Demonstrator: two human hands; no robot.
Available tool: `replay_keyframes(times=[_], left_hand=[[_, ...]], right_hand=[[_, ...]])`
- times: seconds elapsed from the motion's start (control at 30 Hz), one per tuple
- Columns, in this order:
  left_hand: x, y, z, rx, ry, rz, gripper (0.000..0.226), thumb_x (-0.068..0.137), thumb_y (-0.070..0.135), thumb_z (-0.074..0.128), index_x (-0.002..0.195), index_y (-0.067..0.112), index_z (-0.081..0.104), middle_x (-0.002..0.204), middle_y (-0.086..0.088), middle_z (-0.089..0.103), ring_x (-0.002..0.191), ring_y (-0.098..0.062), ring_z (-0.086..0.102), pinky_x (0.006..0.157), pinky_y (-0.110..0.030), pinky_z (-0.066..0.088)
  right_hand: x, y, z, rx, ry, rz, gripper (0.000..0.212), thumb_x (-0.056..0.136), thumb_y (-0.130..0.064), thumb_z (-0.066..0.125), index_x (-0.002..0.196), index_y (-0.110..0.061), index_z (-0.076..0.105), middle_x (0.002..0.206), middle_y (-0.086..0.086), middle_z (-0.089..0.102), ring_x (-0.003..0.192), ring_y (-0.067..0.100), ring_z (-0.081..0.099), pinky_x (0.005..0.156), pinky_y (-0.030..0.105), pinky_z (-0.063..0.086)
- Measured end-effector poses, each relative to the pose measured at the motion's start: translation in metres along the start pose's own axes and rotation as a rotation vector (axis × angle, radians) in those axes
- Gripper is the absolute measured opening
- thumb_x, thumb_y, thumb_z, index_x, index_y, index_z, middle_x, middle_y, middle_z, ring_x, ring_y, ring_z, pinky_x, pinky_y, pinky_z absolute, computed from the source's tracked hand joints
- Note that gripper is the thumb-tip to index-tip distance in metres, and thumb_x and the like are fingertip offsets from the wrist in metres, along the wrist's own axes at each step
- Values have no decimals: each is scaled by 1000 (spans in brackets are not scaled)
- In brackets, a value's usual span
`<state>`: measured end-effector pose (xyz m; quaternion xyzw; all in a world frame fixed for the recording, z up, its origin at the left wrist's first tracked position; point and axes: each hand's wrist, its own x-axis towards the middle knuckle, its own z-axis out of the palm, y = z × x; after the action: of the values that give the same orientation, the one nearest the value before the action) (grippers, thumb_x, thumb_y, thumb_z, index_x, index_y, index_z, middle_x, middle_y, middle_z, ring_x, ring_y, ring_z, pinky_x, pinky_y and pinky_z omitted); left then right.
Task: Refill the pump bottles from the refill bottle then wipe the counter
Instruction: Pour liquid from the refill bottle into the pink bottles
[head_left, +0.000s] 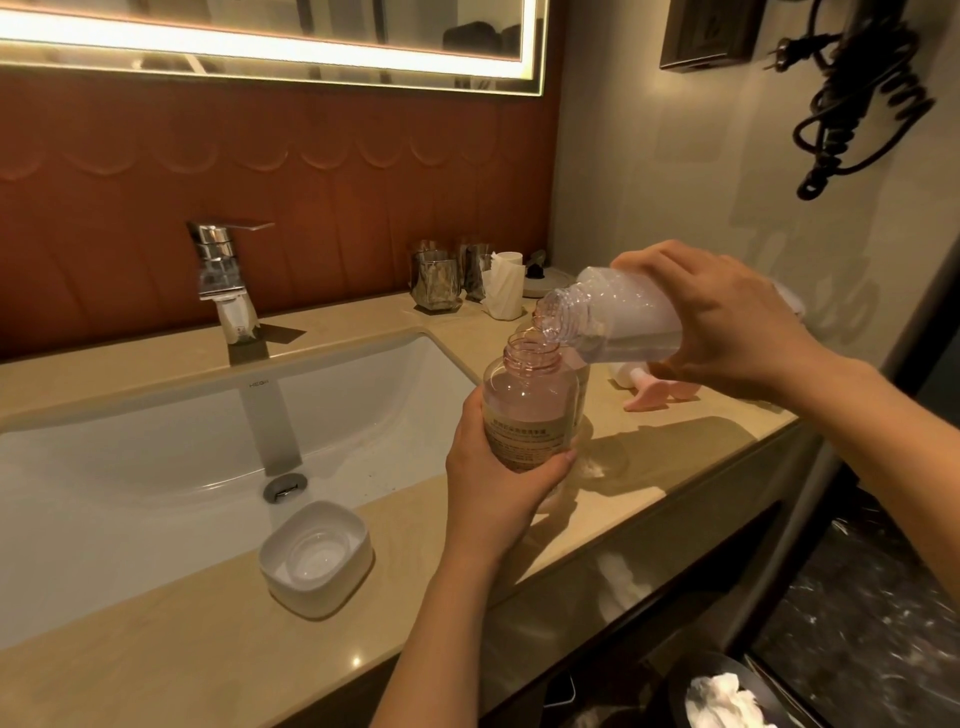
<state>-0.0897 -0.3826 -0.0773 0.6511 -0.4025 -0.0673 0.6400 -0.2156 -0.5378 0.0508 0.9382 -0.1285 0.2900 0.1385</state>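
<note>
My left hand (498, 483) grips an uncapped pink pump bottle (527, 410) with a beige label, upright over the counter (208, 639) beside the sink. My right hand (727, 322) holds the clear refill bottle (608, 325) tipped nearly on its side, its mouth just above the pink bottle's open neck. Pale liquid lies along the refill bottle's lower side. A second bottle stands right behind the pink one, mostly hidden. A pink pump head (657, 392) lies on the counter under my right hand.
A white soap dish (317, 558) sits at the counter's front edge. The basin (156, 447) and chrome tap (228, 286) are at the left. Glasses (436, 280) and a white tissue holder (506, 286) stand at the back. A bin with white paper (722, 696) is on the floor.
</note>
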Motion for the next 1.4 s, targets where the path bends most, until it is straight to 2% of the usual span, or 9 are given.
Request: replay_keyframes(times=[0.17, 0.3, 0.5, 1.0, 1.17, 1.4], left_hand=[[0, 0, 0, -2, 2, -14, 82, 64, 28, 85, 122, 50, 32, 110, 35, 46, 98, 25, 43, 75, 2, 40], [0, -1, 1, -5, 5, -16, 81, 64, 28, 86, 121, 50, 33, 109, 35, 46, 97, 26, 43, 74, 3, 39], [0, 0, 1, -1, 3, -11, 81, 64, 29, 86, 125, 45, 34, 110, 33, 46, 99, 20, 44, 75, 3, 40], [0, -1, 1, 1, 1, -13, 80, 64, 26, 86, 122, 45, 34, 107, 34, 46, 94, 31, 41, 72, 4, 38], [0, 0, 1, 2, 3, -15, 82, 64, 27, 85, 125, 44, 34, 109, 33, 46, 97, 23, 44, 74, 4, 39], [0, -1, 0, 7, 2, -10, 83, 64, 27, 86, 126, 45, 33, 111, 32, 46, 98, 22, 44, 76, 2, 39]], right_hand=[[0, 1, -1, -14, 2, 4, 90, 50, -21, 90, 129, -14, 46, 122, 12, 54, 99, 34, 54, 77, 36, 38], [0, -1, -2, -13, -1, 8, 90, 51, -22, 90, 129, -14, 46, 122, 12, 53, 100, 34, 54, 79, 40, 42], [0, -1, -2, -8, -8, 14, 89, 52, -23, 89, 130, -15, 45, 123, 11, 53, 101, 34, 54, 80, 42, 43], [1, -1, -3, -8, -18, 15, 89, 52, -22, 89, 130, -15, 45, 123, 11, 53, 101, 33, 53, 79, 38, 40], [1, -1, -3, -8, -21, 10, 88, 54, -22, 88, 130, -15, 45, 123, 11, 53, 101, 32, 53, 78, 33, 34], [1, -2, -4, -5, -23, 11, 88, 55, -23, 88, 131, -15, 45, 124, 12, 52, 104, 34, 52, 81, 42, 43]])
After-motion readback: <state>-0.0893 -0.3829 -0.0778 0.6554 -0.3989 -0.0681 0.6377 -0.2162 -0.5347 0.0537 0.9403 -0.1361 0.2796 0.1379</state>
